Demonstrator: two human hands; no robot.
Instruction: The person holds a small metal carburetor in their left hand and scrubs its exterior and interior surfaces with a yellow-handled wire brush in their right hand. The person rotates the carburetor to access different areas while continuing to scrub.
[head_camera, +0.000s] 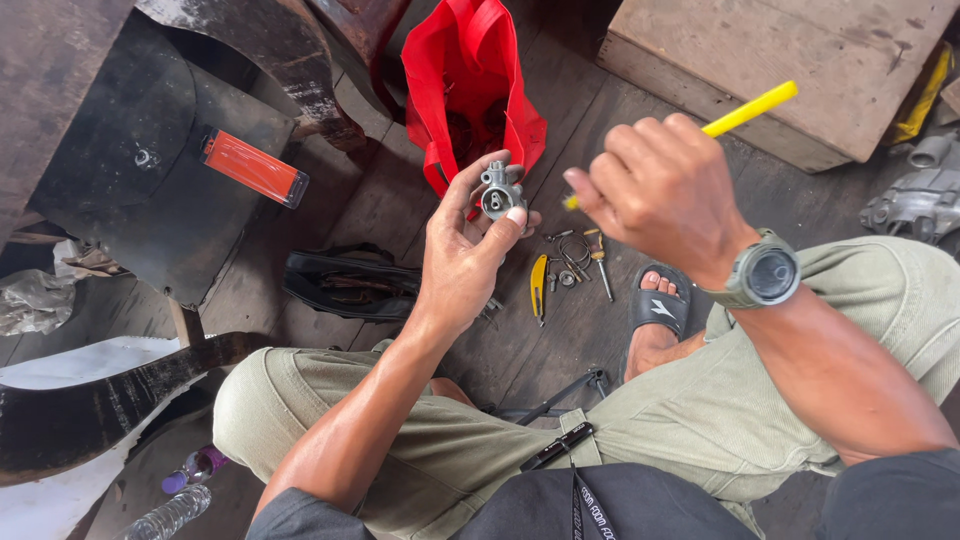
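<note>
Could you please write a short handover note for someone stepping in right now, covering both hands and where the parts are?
Left hand: grips a small grey metal carburetor body, held up over the wooden floor.
Right hand: holds a yellow-handled tool; its tip is hidden.
On the floor: small loose parts and a screwdriver, a yellow utility knife, a black tool pouch, a red bag.
Done: carburetor is out, in hand. Left: cannot tell from this view.

red bag (470, 80) ahead, small tools (572, 262) underneath
</note>
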